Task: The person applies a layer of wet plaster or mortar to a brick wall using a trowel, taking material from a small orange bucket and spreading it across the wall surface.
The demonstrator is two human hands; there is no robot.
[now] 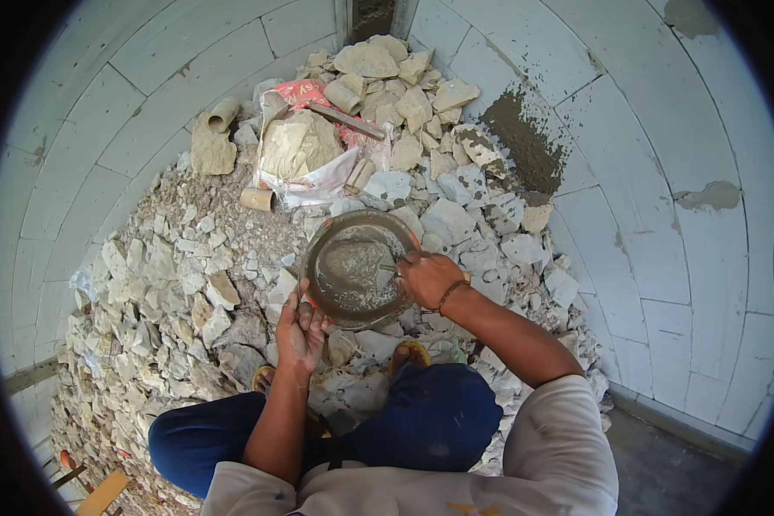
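Observation:
A round basin (316, 307) with a smeared orange rim is tilted toward me above the rubble, and wet grey mortar (353, 262) coats its inside. My left hand (301, 334), palm turned up and fingers partly curled, grips the basin at its lower left edge. At the basin's right side, my right hand (432, 279) is closed round the handle of a small trowel (386, 274). Its metal blade rests in the mortar, and the fingers hide most of the handle.
Broken stone rubble (181, 284) covers the ground around my sandalled feet. Beyond the basin lie a torn red and white sack (318, 185), a wooden stick (347, 121) and short pipe pieces (256, 199). Pale block walls (628, 215) enclose both sides; mortar splatter (525, 142) marks the right one.

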